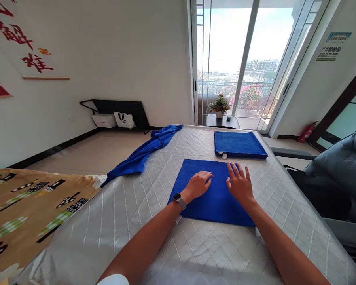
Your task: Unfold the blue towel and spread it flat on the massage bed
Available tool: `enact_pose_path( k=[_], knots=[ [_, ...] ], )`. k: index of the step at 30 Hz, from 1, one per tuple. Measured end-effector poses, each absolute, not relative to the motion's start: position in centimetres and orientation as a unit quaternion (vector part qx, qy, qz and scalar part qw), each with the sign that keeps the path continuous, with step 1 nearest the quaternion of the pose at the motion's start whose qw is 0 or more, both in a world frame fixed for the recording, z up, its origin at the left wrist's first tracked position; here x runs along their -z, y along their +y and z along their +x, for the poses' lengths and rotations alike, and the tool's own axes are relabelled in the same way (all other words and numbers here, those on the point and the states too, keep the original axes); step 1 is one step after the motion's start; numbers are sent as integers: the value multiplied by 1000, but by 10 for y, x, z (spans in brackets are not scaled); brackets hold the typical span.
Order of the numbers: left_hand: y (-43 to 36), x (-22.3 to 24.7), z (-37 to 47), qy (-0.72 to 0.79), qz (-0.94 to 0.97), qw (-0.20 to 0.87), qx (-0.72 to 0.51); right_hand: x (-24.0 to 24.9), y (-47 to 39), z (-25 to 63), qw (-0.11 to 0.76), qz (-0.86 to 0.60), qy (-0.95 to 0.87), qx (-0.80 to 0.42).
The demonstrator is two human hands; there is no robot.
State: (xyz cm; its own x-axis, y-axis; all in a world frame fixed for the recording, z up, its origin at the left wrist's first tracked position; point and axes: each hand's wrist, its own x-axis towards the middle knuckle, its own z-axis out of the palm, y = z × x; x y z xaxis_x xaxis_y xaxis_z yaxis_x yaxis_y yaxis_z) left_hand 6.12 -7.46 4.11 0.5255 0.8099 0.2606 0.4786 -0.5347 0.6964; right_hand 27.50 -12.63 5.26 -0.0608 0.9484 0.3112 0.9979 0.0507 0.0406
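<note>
A blue towel (pixel 216 208), folded into a flat rectangle, lies on the silvery quilted table cover in front of me. Over its left half rests my left hand (pixel 198 185), palm down, fingers slightly bent and the thumb apart, holding nothing. My right hand (pixel 239 184) is flat with spread fingers on the towel's right side, its fingertips near the far edge. Just beyond lies a neat stack of folded blue towels (pixel 240 143) with small white tags. A crumpled blue towel (pixel 148 154) hangs over the table's left edge.
The silver quilted cover (pixel 130 209) spreads over the table. A patterned tan cloth (pixel 32 213) is at left, a dark padded chair (pixel 338 170) at right. Behind stand a potted plant (pixel 220 106) by the glass door and a black rack (pixel 118 109) with white bags.
</note>
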Motion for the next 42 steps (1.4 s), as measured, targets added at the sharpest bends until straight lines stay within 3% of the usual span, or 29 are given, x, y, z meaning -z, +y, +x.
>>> enact_pose_path(
  k=[4, 10, 17, 23, 30, 42],
  knots=[
    [-74, -37, 55, 371, 890, 165, -206, -38, -101, 283, 54, -723, -687, 53],
    [-73, -36, 54, 368, 895, 161, -195, -22, -79, 296, -22, -760, -643, -99],
    [-79, -49, 66, 379, 887, 173, -201, -18, -79, 295, -3, -764, -639, -93],
    [-76, -61, 135, 328, 890, 205, -240, -23, -82, 296, -24, -754, -651, -84],
    [-28, -32, 193, 405, 841, 251, -258, -24, -84, 297, -8, -748, -658, -89],
    [3, -4, 25, 551, 817, 151, -83, -21, -78, 296, 17, -768, -630, -115]
  ],
)
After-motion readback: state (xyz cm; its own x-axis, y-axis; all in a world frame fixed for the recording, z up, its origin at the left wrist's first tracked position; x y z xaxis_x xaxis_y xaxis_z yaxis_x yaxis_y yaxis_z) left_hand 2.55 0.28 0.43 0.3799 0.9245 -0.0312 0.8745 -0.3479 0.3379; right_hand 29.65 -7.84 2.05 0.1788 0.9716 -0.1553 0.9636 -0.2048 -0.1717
